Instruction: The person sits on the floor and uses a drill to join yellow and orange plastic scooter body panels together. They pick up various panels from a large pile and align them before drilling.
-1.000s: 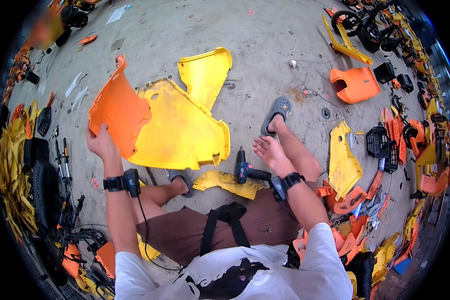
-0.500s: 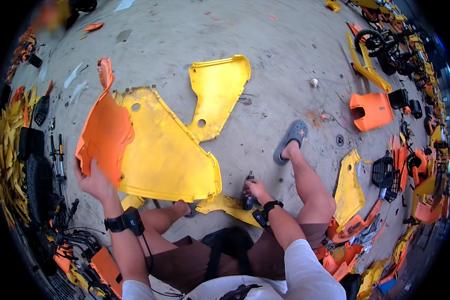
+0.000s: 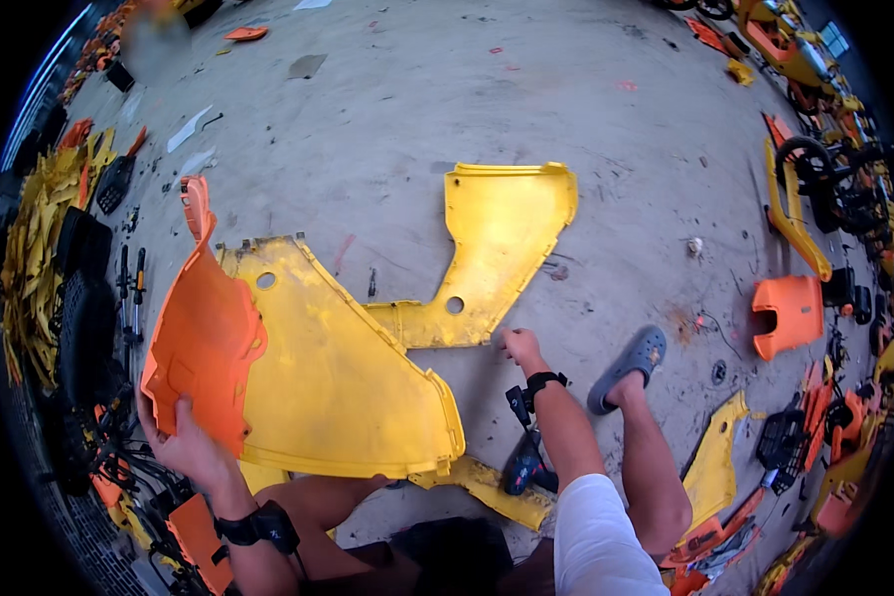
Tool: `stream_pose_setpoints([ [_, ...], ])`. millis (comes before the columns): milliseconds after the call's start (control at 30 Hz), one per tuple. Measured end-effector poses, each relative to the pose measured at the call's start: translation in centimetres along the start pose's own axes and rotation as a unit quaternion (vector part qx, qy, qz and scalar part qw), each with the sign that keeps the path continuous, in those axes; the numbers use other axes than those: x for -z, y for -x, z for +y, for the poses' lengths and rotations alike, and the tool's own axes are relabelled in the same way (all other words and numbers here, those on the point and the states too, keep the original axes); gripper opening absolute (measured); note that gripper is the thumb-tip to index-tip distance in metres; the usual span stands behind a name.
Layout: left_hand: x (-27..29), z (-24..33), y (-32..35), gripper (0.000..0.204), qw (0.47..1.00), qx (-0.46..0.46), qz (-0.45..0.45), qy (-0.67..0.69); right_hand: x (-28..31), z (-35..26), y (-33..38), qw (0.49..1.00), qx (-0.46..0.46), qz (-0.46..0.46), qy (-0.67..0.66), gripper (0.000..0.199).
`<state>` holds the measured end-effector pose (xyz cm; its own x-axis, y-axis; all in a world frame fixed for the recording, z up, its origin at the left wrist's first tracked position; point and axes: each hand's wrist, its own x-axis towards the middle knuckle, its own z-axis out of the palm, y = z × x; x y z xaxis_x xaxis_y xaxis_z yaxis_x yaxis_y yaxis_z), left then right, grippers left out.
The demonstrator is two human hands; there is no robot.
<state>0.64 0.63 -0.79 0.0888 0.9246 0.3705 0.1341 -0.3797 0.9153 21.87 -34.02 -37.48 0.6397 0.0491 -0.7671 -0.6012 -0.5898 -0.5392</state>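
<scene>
White short sleeve [image 3: 598,531] shows bottom centre-right; black wrist straps [image 3: 234,529] carry boxy black modules [image 3: 279,526]; grey perforated clog [image 3: 634,366], right.

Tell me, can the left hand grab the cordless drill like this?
Probably not: the left hand is holding the orange body panel, and the big yellow body panel lies between that hand and the cordless drill.

Soft light, black fisheye rim

The left hand [image 3: 191,447], toward the floor's [image 3: 387,109] left edge, grips firmly, thumb [image 3: 184,412] up, other fingers mostly hidden. The right forearm [image 3: 564,432] stretches toward the floor's far edge; the right hand's [image 3: 521,346] fingers [image 3: 508,339] bend, their hold unclear.
</scene>
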Motion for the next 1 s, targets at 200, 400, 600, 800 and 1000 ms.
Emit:
stream_pose_setpoints([
  [200, -0.9, 0.3, 0.6, 0.052, 1.0, 0.011, 0.007, -0.014, -2.9, -0.1, -4.4, 0.999, 0.008, 0.025, -0.02, 0.038],
  [400, -0.5, -0.2, 1.1, 0.051, 1.0, 0.0, 0.004, -0.023, -3.8, 2.5, -1.2, 0.973, 0.122, 0.197, 0.015, 0.037],
  [600, -0.1, 0.0, 2.2, 0.047, 0.998, -0.037, -0.046, -0.021, -4.6, 9.8, 3.4, 0.916, 0.011, 0.17, -0.362, 0.034],
  [800, -0.4, 0.5, 4.7, 0.05, 0.996, -0.059, -0.069, -0.024, 1.8, 10.1, 8.5, 0.985, 0.016, -0.133, 0.106, 0.033],
  [1000, -1.7, 1.2, 5.8, 0.047, 0.997, -0.035, -0.04, -0.058, 18.5, 7.1, -1.7, 0.865, 0.26, 0.394, 0.166, 0.032],
])
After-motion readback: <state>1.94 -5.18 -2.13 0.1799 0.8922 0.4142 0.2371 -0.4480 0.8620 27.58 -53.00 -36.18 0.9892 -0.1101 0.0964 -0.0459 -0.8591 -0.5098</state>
